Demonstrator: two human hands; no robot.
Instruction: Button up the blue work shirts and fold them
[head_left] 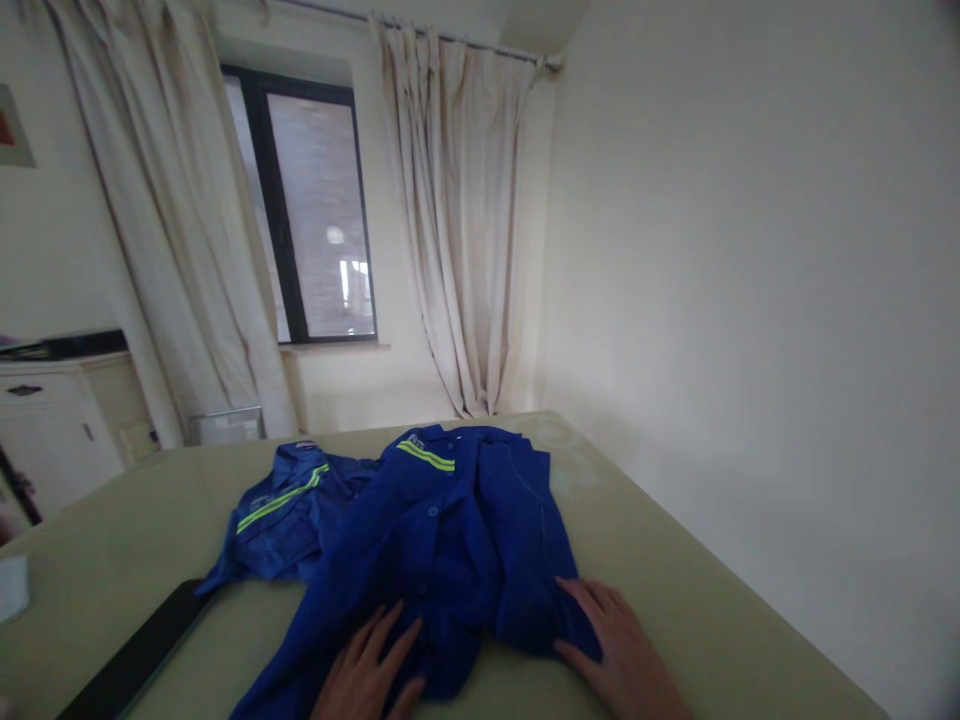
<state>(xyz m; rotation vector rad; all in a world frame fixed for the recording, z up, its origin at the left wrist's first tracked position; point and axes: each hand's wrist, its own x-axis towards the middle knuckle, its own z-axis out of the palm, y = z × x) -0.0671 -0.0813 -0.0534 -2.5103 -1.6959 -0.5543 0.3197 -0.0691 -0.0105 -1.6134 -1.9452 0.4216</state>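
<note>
Spread over the table is a blue work shirt [450,530] with buttons down its front and a yellow-green striped band across the chest. My left hand [367,665] lies on the shirt's lower part with fingers spread. At the shirt's lower right edge, my right hand [615,650] rests with its thumb and fingers apart, touching the cloth. A second blue garment [289,510] with a similar bright band lies crumpled to the left, partly against the shirt.
The pale green table [637,560] runs along a white wall on the right. A long black flat object [139,650] lies at the left, and a white item [13,587] sits at the left edge. Behind are curtains [465,200], a window [319,210] and a white cabinet [52,420].
</note>
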